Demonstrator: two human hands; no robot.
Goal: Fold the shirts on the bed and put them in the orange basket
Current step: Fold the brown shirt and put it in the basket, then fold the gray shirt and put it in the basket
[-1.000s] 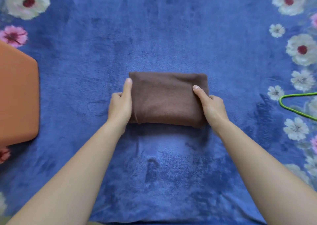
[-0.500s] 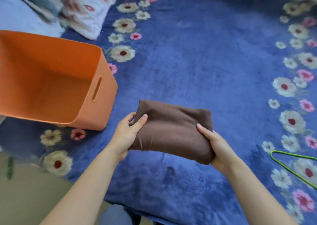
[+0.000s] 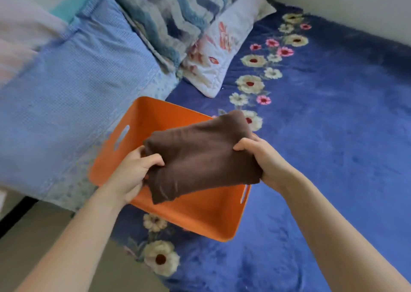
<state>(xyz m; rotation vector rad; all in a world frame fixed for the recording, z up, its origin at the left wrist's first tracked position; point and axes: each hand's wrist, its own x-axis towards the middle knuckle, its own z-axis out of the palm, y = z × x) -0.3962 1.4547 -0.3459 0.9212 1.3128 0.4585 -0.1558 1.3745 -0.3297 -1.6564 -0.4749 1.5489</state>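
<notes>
Brown knit fabric, folded into a thick oblong packet, lay nearest the wearer: the brown shirt [image 3: 200, 156] was held in the air between both hands. Clock positions were read from the shirt, twelve o'clock pointing away from the wearer. At eight o'clock the left hand [image 3: 133, 171] gripped one short end, thumb pressed on top and fingers curled beneath. At three o'clock the right hand [image 3: 264, 158] gripped the opposite end in the same way. Clamping both ends probably kept the layers from sliding open, since a soft packet held at one end would sag and unfold. The packet bulged slightly in the middle, consistent with inward pressure from both sides.

Directly below, the orange basket [image 3: 200, 222] stood on the blue floral blanket [image 3: 333, 136] near the bed's edge. Its open mouth faced up, and each short wall had a slot handle. The shirt hung over the mouth, not yet inside; lowering it flat appeared to be the step in hand. The basket's position beside the edge presumably kept it within easy reach.

At ten o'clock a light-blue waffle cloth [image 3: 73, 95] lay just beside the basket's far-left wall. At twelve o'clock a white printed pillow [image 3: 222, 46] lay partly under a wavy blue cushion [image 3: 173, 13]. Beyond, at one o'clock, a pale wall [image 3: 355, 2] bounded the bed. No other shirt was visible.
</notes>
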